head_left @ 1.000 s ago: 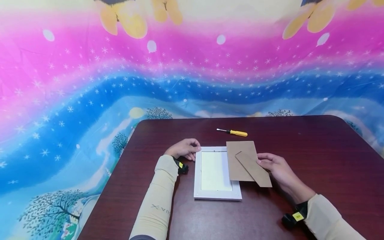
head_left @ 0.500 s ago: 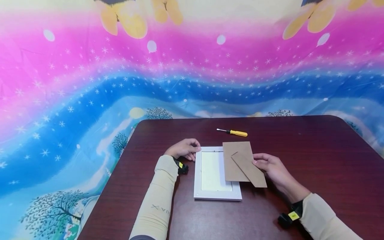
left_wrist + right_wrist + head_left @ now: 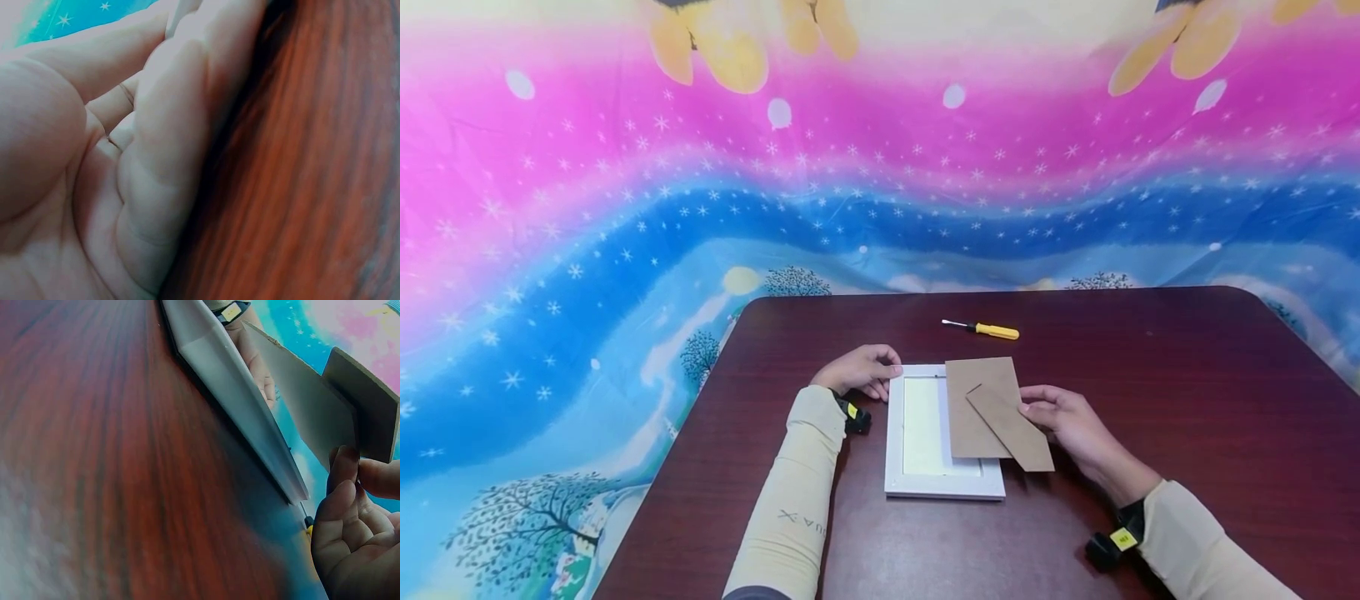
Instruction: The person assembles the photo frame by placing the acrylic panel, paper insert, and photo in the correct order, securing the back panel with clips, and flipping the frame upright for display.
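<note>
Backing board held over frame on table.

The dark wooden table [image 3: 1150, 400] carries a white picture frame [image 3: 943, 487], lying face down. The brown backing board [image 3: 973, 412], stand flap attached, overlaps the frame's right half. The right hand [image 3: 1067, 421] pinches the board's right edge between thumb and curled fingers [image 3: 344, 469]. The left hand [image 3: 861, 371] rests loosely curled at the frame's upper left corner. A yellow screwdriver [image 3: 992, 331] lies beyond.

A yellow-handled screwdriver [image 3: 987, 331] lies on a dark reddish-brown wooden table [image 3: 1187, 392], near its far edge. Behind the table hangs a bright backdrop [image 3: 625, 192] banded in pink and blue, scattered with white stars and small trees.
</note>
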Demonstrator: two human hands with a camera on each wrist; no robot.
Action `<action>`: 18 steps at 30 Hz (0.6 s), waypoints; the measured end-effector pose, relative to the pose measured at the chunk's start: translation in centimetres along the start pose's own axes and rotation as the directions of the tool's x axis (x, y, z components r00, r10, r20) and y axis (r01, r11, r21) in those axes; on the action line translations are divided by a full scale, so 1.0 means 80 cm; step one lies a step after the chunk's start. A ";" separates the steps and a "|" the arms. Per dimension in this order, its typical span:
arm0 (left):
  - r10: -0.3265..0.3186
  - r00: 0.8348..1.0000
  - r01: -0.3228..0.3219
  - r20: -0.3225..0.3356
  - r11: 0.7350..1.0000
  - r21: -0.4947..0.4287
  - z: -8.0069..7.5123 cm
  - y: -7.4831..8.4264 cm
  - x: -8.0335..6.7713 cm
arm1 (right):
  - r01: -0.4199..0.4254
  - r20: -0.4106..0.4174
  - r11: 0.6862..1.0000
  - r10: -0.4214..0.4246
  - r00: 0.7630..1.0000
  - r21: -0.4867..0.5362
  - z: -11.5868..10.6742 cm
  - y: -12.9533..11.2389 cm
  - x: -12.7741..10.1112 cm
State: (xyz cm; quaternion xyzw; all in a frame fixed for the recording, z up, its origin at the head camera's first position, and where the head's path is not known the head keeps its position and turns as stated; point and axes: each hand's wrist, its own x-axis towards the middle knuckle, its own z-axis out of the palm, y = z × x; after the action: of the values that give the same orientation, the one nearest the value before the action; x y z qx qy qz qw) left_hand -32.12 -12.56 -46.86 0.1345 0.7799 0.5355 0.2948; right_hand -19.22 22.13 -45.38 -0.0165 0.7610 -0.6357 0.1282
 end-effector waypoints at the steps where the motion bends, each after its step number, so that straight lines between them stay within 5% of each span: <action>1: -0.001 1.000 0.001 0.001 1.000 -0.001 0.000 0.000 0.000 | -0.002 0.001 1.000 0.002 1.000 0.005 0.001 0.000 0.000; 18: -0.005 1.000 0.005 -0.003 1.000 0.001 0.000 0.000 0.001 | 0.011 0.026 1.000 -0.011 1.000 0.004 0.015 -0.003 0.007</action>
State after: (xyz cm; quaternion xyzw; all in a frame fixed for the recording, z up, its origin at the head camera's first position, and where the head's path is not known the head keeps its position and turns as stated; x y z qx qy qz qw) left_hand -32.21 -12.52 -46.90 0.1320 0.7810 0.5345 0.2948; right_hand -19.52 20.80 -45.42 -0.0288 0.7579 -0.6376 0.1348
